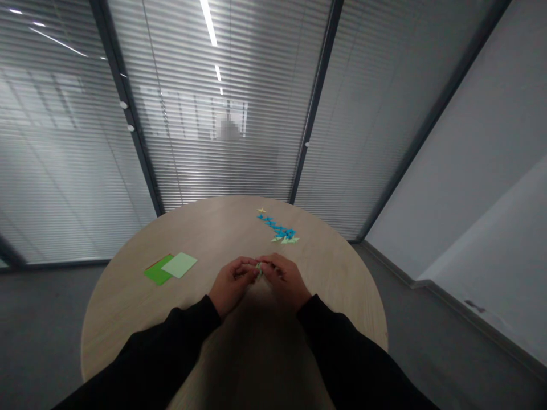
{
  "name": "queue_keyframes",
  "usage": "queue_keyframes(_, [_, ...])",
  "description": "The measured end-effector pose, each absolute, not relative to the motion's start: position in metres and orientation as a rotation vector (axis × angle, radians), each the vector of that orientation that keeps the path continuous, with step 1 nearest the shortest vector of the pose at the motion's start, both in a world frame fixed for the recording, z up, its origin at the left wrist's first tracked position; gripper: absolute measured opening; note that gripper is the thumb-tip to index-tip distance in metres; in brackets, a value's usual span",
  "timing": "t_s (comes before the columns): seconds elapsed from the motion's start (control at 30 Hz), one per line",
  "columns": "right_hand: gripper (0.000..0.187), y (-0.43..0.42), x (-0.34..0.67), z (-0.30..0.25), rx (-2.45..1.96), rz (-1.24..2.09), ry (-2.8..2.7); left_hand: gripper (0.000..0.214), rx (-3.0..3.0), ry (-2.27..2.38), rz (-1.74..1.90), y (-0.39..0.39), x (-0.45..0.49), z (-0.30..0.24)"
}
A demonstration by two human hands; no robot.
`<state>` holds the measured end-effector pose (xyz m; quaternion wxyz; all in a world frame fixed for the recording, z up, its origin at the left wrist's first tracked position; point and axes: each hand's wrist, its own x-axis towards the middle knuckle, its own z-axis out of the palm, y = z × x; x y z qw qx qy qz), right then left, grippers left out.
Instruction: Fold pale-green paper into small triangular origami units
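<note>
My left hand and my right hand meet over the middle of the round table. Between their fingertips is a small piece of folded pale green paper, mostly covered by the fingers. Both hands are closed on it in a pinch. Beyond my right hand lie several small folded pale green paper pieces. A row of folded blue paper pieces stretches from them towards the far edge, with one yellow folded piece at its far end.
To the left, a pale green paper sheet overlaps a stack of brighter green paper with a reddish edge. All of it lies on a round wooden table. Glass panels with blinds stand behind; a white wall is on the right.
</note>
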<state>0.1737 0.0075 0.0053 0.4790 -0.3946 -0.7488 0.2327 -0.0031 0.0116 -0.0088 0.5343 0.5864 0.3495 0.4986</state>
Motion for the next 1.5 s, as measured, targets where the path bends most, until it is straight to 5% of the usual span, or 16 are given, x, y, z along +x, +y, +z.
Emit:
queue_keyframes(0.2, [0.027, 0.014, 0.176, -0.002, -0.963, 1.142, -1.517, 0.026, 1.341, 0.775, 1.146, 0.011, -0.001, -0.010])
queue_keyframes(0.47, [0.033, 0.017, 0.175, -0.006, -0.868, 1.431, -1.260, 0.020, 1.544, 0.798, 1.097, 0.009, -0.004, -0.009])
queue_keyframes(1.5, [0.028, 0.012, 0.163, -0.007, -1.087, 0.985, -1.518, 0.029, 1.585, 1.073, 1.263, 0.011, -0.004, -0.008])
